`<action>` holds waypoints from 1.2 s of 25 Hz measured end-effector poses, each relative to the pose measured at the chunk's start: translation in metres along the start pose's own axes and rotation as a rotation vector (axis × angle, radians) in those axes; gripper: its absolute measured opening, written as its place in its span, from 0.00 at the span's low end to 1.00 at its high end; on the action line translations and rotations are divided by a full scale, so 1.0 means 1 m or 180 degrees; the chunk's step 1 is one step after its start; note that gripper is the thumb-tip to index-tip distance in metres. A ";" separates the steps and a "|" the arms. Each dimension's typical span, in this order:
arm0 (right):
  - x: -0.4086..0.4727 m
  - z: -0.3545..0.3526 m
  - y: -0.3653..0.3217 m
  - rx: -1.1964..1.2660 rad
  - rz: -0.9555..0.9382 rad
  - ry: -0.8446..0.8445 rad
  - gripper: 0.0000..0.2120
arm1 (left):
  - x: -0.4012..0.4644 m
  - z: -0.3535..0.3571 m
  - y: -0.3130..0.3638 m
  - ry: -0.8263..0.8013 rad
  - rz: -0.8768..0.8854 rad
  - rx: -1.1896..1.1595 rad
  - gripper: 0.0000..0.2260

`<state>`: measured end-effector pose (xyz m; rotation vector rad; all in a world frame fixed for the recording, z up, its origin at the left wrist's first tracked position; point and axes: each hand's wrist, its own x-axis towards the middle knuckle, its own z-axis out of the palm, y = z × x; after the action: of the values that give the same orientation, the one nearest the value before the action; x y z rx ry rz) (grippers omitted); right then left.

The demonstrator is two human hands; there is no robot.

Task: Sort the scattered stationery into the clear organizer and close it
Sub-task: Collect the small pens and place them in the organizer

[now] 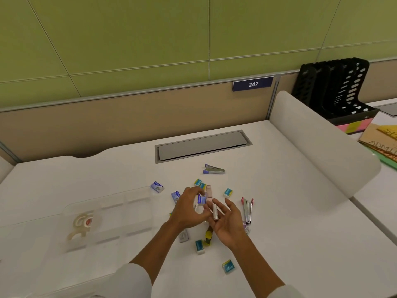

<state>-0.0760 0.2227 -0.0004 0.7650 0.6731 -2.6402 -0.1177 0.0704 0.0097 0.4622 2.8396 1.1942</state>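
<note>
Stationery lies mostly unsorted across the white desk [279, 211]: small blue and teal boxes, 2 staplers, a purple staple remover [214, 169]. The clear compartmented plastic organizer [111, 214] sits open at left, holding only tape rolls [82, 222]. Left hand [189, 211] pinches a small blue box [201, 199]; right hand [227, 224] cradles a white tube [215, 212] in loosely curled fingers. Closing seems far off.

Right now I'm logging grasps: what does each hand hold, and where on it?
The left hand pinches a small blue-and-white box by its edges. A white tube lies across the right hand fingers, held mid-length.
</note>
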 end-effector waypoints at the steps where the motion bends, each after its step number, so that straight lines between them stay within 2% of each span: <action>1: 0.000 -0.004 -0.002 0.0164 -0.0056 0.0031 0.25 | 0.003 -0.004 -0.004 -0.0067 -0.0153 0.0145 0.23; 3: -0.001 -0.013 -0.008 0.0414 -0.0163 0.0096 0.26 | 0.011 -0.008 -0.014 -0.0582 -0.0235 0.0962 0.22; 5: -0.004 -0.020 -0.013 0.0469 -0.0218 0.0120 0.27 | 0.019 -0.007 -0.021 -0.1178 -0.0027 0.1805 0.25; 7: -0.006 -0.025 -0.016 0.0491 -0.0258 0.0152 0.27 | 0.027 -0.004 -0.026 -0.1504 0.0149 0.2166 0.27; 9: -0.010 -0.030 -0.018 0.0530 -0.0304 0.0171 0.27 | 0.033 -0.002 -0.032 -0.1556 0.0259 0.2206 0.24; 14: -0.011 -0.035 -0.013 0.0577 -0.0322 0.0201 0.27 | 0.031 -0.002 -0.034 -0.1330 0.0378 0.1976 0.23; 17: -0.007 -0.032 -0.011 0.0477 -0.0301 0.0235 0.25 | 0.023 -0.004 -0.029 -0.0959 0.0306 0.1451 0.26; 21: 0.000 -0.018 -0.003 0.0391 -0.0205 0.0253 0.23 | 0.010 -0.003 -0.016 -0.0473 0.0509 0.0643 0.30; 24: 0.003 -0.009 0.005 0.0388 -0.0068 0.0168 0.21 | 0.002 0.000 0.000 -0.0234 0.0666 0.0326 0.31; 30: -0.005 -0.012 0.003 0.0634 0.0018 -0.0038 0.18 | -0.020 0.004 0.008 -0.0066 0.0376 0.0107 0.32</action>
<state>-0.0658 0.2273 -0.0076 0.8018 0.4078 -2.7328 -0.0964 0.0728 0.0105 0.6485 2.8545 1.1533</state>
